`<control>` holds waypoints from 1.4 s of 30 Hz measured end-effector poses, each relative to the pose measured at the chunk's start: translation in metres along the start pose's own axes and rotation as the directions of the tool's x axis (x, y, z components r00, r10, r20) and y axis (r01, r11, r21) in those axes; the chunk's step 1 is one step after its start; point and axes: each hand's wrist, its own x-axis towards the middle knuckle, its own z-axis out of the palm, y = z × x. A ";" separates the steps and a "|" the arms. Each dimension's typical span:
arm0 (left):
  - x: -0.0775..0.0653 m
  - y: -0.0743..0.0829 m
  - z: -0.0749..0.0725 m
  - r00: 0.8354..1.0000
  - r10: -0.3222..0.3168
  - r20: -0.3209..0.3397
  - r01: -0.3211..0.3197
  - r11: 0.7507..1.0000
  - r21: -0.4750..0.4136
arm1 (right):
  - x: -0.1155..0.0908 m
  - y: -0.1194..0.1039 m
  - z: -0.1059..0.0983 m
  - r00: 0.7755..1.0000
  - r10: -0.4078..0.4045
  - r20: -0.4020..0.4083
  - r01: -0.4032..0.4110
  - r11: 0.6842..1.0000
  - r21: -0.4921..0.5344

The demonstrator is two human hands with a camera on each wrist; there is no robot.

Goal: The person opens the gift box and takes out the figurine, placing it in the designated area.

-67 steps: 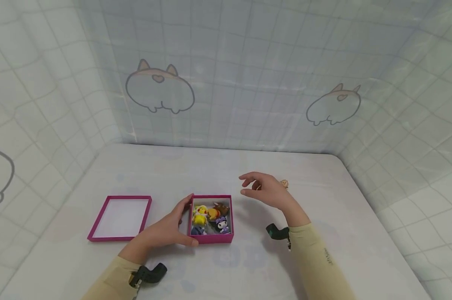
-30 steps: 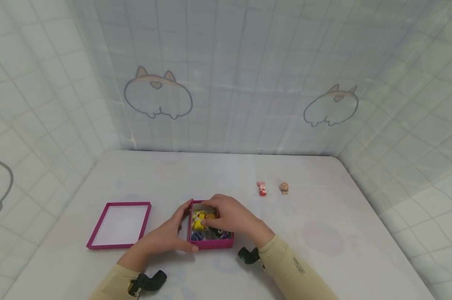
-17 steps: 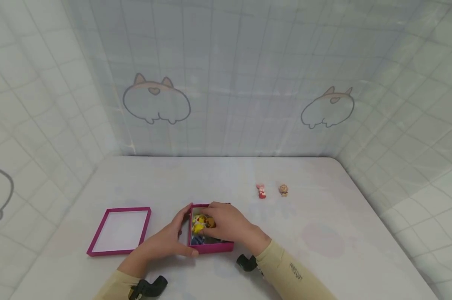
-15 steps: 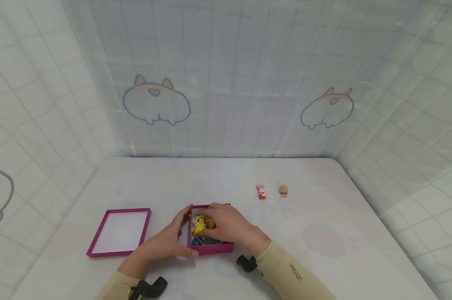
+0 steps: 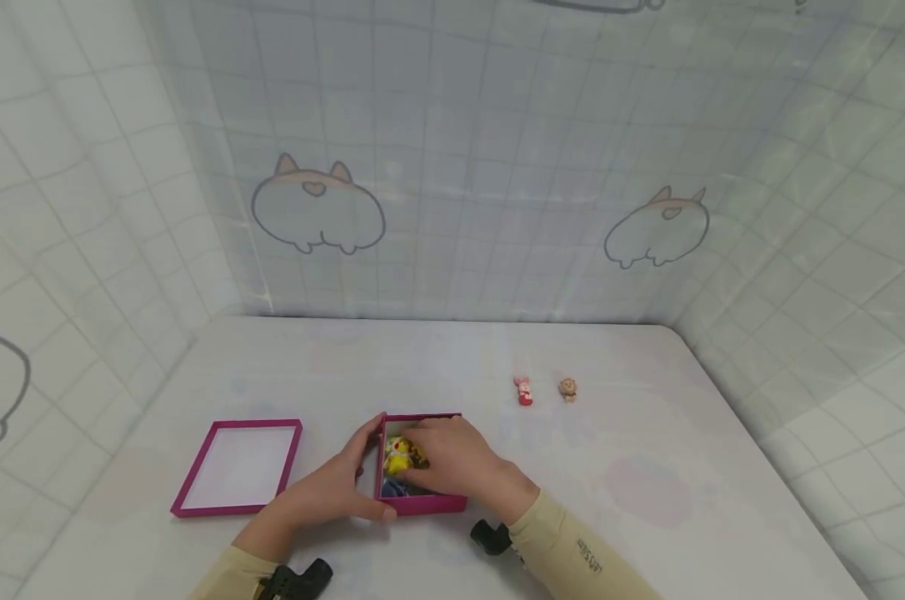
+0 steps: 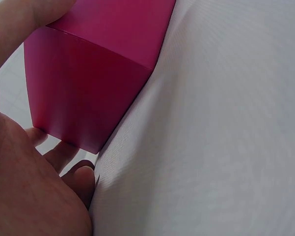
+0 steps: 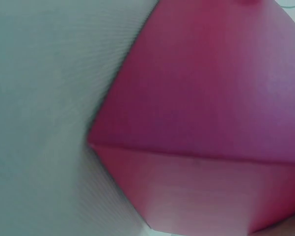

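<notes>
A magenta box [image 5: 426, 506] with small figurines inside stands on the table. Gripping its left side is my left hand [image 5: 328, 487], the thumb at the front corner and fingers around the back; the left wrist view shows the box [image 6: 83, 88] between them. My right hand [image 5: 460, 461] reaches down into the box, fingers bent among the figurines. By its thumb and fingers are a yellow figurine [image 5: 397, 457] and a brown one [image 5: 420, 456], partly covered. The right fingertips are hidden. A blue-grey figurine [image 5: 393, 488] lies in the front left corner.
A magenta-rimmed lid [image 5: 235, 509] lies on the table left of the box, its white inside facing up. Behind and right of the box are a pink-and-red figurine [image 5: 523, 392] and a tan lion-like figurine [image 5: 568, 389]. Tile-patterned sheets [image 5: 460, 250] surround the table.
My right hand has moved left and down from above the table, beside the pink-and-red figurine, into the box. The left hand keeps its hold. The head view has tilted up slightly.
</notes>
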 end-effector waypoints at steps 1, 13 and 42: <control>0.000 0.000 0.000 1.000 0.000 0.000 0.000 1.000 -0.002 | 0.000 0.000 0.000 1.000 0.005 0.004 -0.005 1.000 -0.007; -0.001 -0.001 -0.001 1.000 -0.002 -0.001 0.002 1.000 0.006 | 0.002 -0.004 -0.001 0.999 -0.001 0.035 0.004 0.997 -0.072; 0.002 0.003 -0.003 1.000 -0.005 0.004 0.005 1.000 0.004 | 0.003 0.002 -0.003 0.999 0.045 0.016 -0.047 0.992 0.116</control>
